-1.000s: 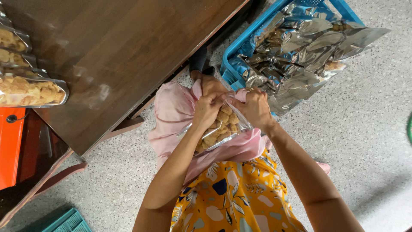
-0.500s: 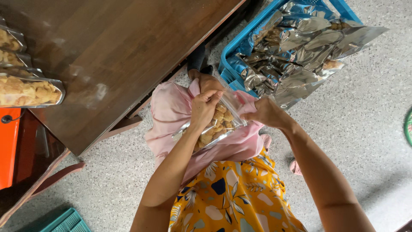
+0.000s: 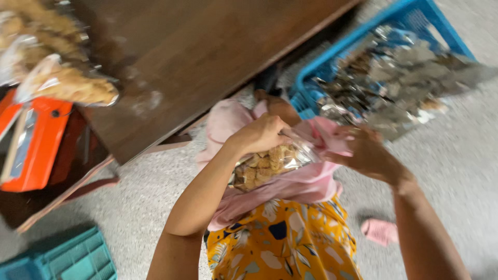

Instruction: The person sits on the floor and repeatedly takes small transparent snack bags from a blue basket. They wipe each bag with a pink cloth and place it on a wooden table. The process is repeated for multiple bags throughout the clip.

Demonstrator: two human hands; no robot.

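A clear plastic bag of brown snack pieces [image 3: 264, 165] rests on the pink cloth [image 3: 301, 181] over my lap. My left hand [image 3: 258, 136] grips the top of this bag. Just to its right, my right hand [image 3: 369, 154] hovers with its fingers spread beside the bag's upper end; the frame is blurred, so contact there is unclear. Below the cloth I see a yellow flowered garment [image 3: 282, 243].
A dark wooden table [image 3: 207, 52] fills the upper left, with filled snack bags [image 3: 62, 83] at its left end. A blue basket [image 3: 332, 62] of shiny packets stands upper right on the grey floor. An orange device [image 3: 31, 145] and a teal crate [image 3: 62, 259] lie left.
My right hand has come off the bag and drifted right, away from my left hand. The view has swung, so the table and basket sit differently in frame.
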